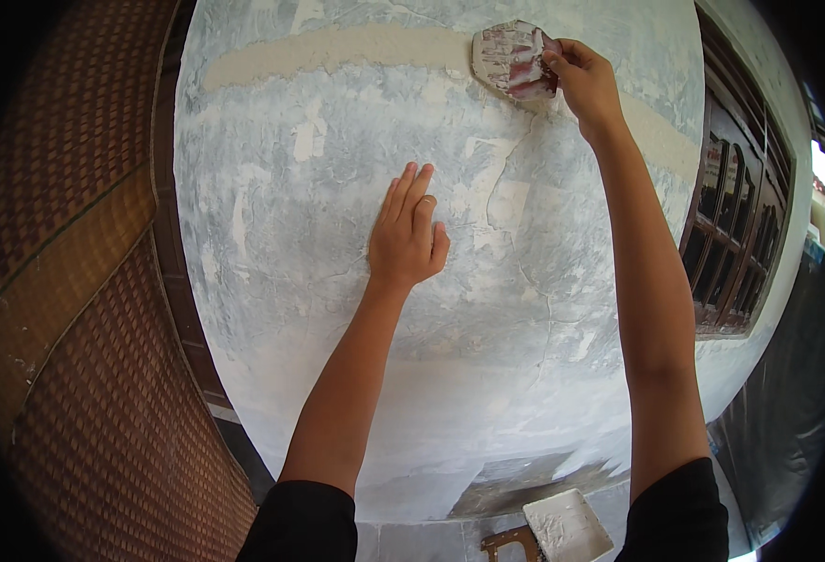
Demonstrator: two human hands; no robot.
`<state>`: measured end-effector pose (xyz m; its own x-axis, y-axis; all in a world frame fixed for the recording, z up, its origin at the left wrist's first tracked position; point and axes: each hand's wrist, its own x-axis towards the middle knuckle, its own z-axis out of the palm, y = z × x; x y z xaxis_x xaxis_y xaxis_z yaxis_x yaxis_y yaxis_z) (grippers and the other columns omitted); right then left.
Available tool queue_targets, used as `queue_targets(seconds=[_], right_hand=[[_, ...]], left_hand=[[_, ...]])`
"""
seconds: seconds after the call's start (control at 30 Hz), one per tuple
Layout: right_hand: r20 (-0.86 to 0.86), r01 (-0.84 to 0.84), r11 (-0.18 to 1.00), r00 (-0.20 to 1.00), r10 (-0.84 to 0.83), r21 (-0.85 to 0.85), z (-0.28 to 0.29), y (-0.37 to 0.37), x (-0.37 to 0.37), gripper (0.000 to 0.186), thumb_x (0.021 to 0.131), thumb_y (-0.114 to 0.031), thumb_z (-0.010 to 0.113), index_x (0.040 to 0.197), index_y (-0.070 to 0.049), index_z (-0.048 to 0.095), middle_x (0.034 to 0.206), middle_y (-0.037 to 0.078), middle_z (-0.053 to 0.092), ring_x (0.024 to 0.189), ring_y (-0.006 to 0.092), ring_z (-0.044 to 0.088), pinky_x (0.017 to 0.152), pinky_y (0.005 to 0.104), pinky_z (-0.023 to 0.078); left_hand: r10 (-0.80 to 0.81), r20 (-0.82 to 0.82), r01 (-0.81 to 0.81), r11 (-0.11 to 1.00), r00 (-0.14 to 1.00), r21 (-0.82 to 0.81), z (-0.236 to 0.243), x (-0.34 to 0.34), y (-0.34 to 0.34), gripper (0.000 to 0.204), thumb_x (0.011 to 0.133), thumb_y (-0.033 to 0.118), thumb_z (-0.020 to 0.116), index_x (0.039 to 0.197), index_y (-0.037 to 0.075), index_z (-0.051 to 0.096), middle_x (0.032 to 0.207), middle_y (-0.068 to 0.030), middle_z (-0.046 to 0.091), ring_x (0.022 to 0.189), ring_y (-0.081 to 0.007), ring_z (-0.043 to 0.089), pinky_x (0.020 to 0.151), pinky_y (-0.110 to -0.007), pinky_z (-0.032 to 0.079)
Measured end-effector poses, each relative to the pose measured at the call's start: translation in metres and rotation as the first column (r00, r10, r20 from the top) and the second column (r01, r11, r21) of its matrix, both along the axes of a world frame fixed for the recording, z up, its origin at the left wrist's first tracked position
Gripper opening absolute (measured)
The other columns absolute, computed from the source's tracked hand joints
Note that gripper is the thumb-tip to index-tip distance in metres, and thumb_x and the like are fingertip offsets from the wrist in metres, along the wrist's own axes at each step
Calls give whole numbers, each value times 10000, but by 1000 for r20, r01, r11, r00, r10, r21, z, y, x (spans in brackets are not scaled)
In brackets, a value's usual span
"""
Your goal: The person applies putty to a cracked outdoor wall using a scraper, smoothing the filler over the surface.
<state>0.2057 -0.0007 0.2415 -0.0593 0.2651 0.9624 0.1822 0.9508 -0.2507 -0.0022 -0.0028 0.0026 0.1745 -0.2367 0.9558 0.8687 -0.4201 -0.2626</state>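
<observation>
A grey wall (319, 225) patched with pale filler stands in front of me. Along its upper part runs a cream band of putty (337, 52). At the band, my right hand (588, 89) pinches a flat putty scraper (512, 62) by its right edge, with my arm stretched upward. The scraper is reddish, smeared with whitish putty, and its face lies close against the wall. Lower down and to the left, my left hand (405, 229) rests on the wall, fingers stretched out, holding nothing.
At the bottom right, a white tray (567, 526) with putty in it sits by a brown stool-like piece (509, 544). A dark wooden window (735, 211) is set in the wall on the right. Woven brown matting (112, 375) hangs at the left.
</observation>
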Motion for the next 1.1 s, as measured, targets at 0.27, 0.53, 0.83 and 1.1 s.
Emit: queue_targets(seconds=[0.27,0.53,0.83,1.1], right_hand=[[-67,-1,998,998,-3,-69,2,-6,17,270,947,-99,623,1173,42,659,1000,55,690,858,118,594,805,260,462],[-34,18,997,999,-21,-71,5,1,14,254,949,-99,630,1163,35,663,986,54,685,860,117,599,799,264,468],[-81,20,999,996,-24,-44,11,14,1,226,943,-102,633,1115,40,669,951,54,684,845,121,596,788,270,468],[-201,-122,992,973,117,-14,-17,-19,75,228,925,-104,643,1098,44,664,918,54,675,790,113,586,715,259,453]], left_hand=[[0,4,0,1000,1000,-1,-1,2,-4,319,794,42,573,1094,24,466,1428,-272,496,1365,-475,433,1114,-569,362],[7,5,-7,1000,1000,0,-1,2,-1,316,797,44,568,1095,19,466,1420,-271,504,1361,-473,439,1109,-569,369],[10,7,-9,1000,1000,-10,-1,0,0,313,800,42,567,1096,22,466,1437,-263,490,1371,-467,428,1112,-575,361],[19,-5,-19,1000,1000,-21,1,7,-1,335,821,62,575,1132,38,451,1450,-261,475,1375,-478,414,1113,-597,344]])
